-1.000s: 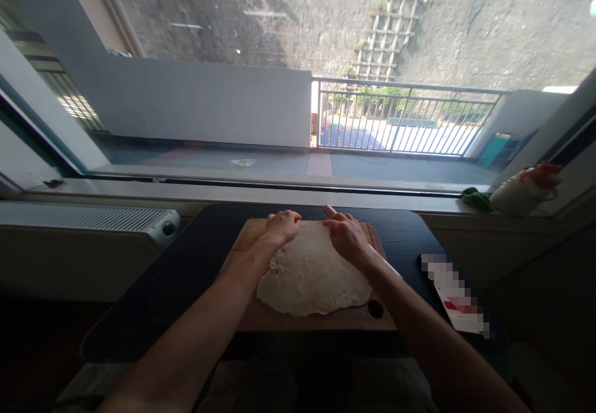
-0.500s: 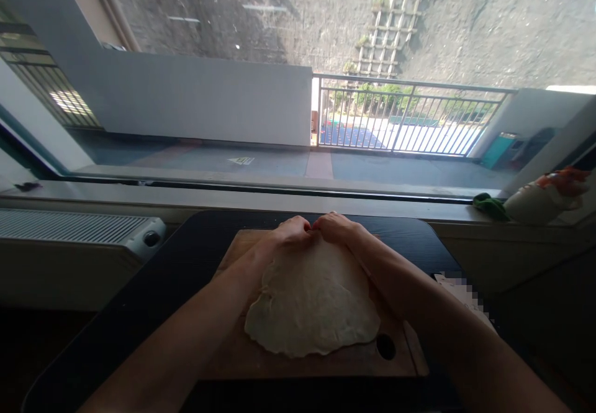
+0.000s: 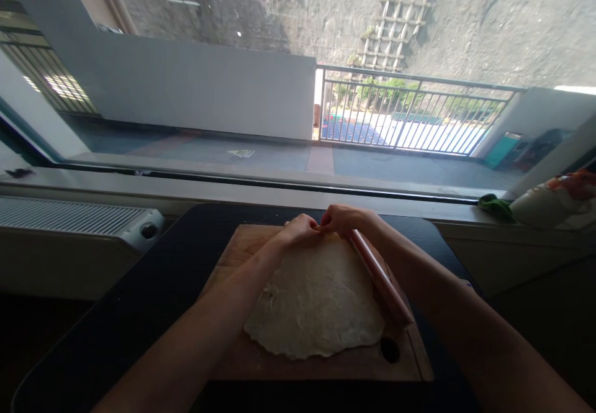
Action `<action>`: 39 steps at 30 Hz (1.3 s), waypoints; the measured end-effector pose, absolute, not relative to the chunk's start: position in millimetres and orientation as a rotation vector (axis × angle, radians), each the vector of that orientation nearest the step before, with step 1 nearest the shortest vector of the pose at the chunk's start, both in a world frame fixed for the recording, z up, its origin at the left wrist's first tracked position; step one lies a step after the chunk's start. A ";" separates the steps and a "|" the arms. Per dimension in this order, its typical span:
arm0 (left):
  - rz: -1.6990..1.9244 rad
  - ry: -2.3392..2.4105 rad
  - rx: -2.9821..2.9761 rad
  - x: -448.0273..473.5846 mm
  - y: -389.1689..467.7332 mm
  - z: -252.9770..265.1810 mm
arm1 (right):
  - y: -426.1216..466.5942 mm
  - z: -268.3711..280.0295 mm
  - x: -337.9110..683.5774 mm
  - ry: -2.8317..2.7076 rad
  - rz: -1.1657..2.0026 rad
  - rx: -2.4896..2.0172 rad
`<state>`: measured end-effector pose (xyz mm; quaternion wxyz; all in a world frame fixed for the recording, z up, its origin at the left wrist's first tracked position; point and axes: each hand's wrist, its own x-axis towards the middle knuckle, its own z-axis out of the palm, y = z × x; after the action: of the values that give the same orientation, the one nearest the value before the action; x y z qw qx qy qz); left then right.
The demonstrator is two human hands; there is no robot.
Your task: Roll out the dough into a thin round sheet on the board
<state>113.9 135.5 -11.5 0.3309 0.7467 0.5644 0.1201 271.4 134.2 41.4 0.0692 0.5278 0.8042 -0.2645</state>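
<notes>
Head: left hand and right hand pinch dough sheet's far edge.

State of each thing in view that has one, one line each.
Left hand: fingers curled at dough's far edge, grip unclear
Right hand: same
Dough: spread flat, near edge uneven
Rolling pin: lying aslant by dough's right side
Board: flat under dough
Radiator dial: setting unreadable
</notes>
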 end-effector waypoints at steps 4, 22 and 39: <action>0.291 1.527 2.051 117.5 129.9 -10.6 | 132.1 40.2 266.7 2.423 -0.717 1.626; 0.264 1.542 2.028 116.4 128.6 -8.4 | 157.9 31.9 277.0 2.469 -0.520 1.684; 0.684 1.214 1.698 88.9 125.9 0.8 | 132.8 61.8 287.3 2.781 -0.857 1.984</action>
<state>88.9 125.9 0.8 0.4553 0.6883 0.4921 0.2772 287.3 132.8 61.8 -0.1892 0.5532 0.7754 -0.2388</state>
